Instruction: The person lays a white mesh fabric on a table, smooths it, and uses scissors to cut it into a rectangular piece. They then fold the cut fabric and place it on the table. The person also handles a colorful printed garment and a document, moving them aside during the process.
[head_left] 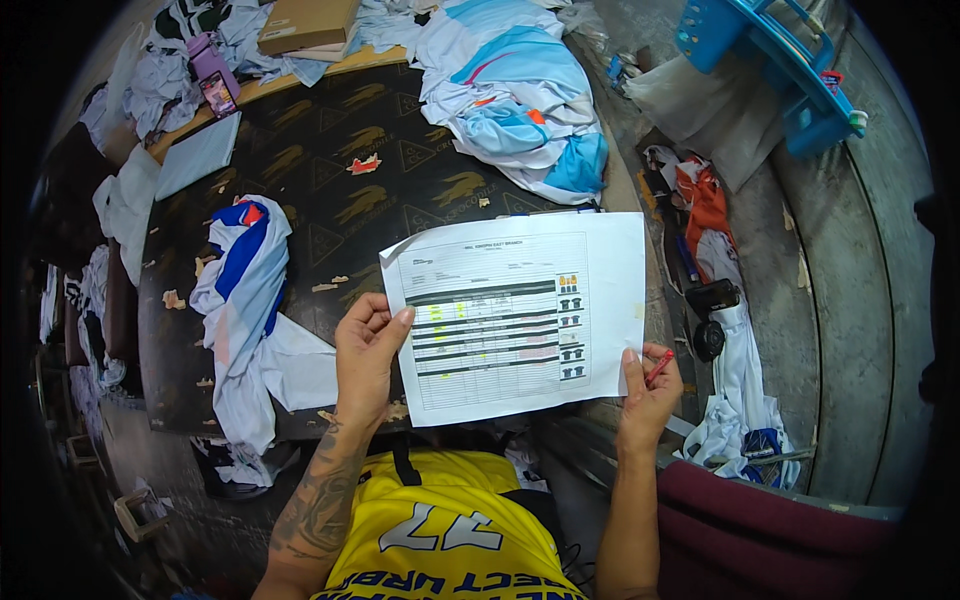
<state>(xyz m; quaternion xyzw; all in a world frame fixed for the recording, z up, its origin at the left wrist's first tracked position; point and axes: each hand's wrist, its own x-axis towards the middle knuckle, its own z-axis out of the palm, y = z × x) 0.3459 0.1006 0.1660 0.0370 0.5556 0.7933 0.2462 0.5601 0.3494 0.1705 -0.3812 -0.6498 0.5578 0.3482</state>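
Note:
A white printed sheet of paper (480,395) is held up over the near edge of the dark table. It carries a table of rows with yellow highlights and small shirt pictures down its right side. My left hand (370,345) pinches the sheet's left edge, thumb on the front. At the lower right corner, my right hand (650,390) grips the paper between thumb and fingers. A slim red pen (659,368) also sits in that right hand. Left of the sheet, a white and blue garment (245,300) drapes over the table's near edge.
The black table (330,210) bears several torn scraps. A pile of white and light blue garments (530,100) lies at the far side. A phone (217,95) leans by a purple bottle (205,58), near a cardboard box (308,25). Blue plastic basket (770,70) at upper right; maroon seat (760,530) lower right.

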